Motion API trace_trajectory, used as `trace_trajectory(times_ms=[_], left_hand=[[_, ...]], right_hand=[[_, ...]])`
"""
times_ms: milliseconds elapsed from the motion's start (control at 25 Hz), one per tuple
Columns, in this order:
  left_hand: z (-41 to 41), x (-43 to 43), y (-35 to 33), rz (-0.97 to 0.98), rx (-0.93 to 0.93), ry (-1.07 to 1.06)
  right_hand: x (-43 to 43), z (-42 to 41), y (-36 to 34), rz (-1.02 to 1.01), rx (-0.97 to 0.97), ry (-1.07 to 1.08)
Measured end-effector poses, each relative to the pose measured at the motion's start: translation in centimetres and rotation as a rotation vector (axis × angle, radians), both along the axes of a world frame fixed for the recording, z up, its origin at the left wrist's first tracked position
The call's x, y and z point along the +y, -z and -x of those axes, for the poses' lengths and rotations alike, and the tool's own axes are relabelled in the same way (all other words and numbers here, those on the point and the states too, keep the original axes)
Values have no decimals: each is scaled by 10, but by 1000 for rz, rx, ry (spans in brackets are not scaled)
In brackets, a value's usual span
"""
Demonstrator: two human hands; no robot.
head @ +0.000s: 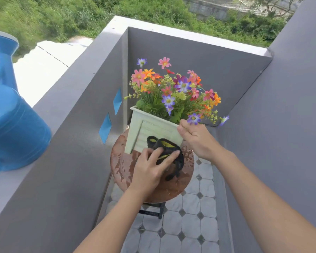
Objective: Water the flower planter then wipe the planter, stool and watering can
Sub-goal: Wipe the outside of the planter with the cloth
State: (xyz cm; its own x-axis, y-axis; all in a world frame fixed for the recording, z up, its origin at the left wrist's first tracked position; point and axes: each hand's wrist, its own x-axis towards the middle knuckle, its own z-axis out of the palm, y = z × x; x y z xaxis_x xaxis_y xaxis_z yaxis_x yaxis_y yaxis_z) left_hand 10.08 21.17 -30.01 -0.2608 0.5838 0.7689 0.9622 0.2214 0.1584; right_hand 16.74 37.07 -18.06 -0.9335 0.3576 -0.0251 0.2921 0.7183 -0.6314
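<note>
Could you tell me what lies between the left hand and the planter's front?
In the head view, a black-and-yellow cloth, which the left hand presses against the planter.

The planter (153,128) is sitting on the stool (124,167), toward its far side, with the flowers (173,90) standing in it. The stool is standing on the tiled floor (190,221) in a corner between walls. The parapet wall (77,84) is running along its left. The watering can (13,121) is resting on top of that wall, far to my left. My left hand (150,170) is lying before the planter, its fingers (169,156) pressing the cloth (164,146) against the near face. My right hand (195,137) is gripping the planter's near right corner.
</note>
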Motion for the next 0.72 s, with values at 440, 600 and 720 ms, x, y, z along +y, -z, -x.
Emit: trace_trajectory(times_ms=[440,600,720], left_hand=[[5,-6,-5,68,130,94],[28,-2,-23,-15,154,-139],[44,4,-29,-47,85,-369]], right_hand=[[-1,0,3,23,0,-14],[-1,-1,2,0,6,-35],[-2,-1,3,20,14,-31]])
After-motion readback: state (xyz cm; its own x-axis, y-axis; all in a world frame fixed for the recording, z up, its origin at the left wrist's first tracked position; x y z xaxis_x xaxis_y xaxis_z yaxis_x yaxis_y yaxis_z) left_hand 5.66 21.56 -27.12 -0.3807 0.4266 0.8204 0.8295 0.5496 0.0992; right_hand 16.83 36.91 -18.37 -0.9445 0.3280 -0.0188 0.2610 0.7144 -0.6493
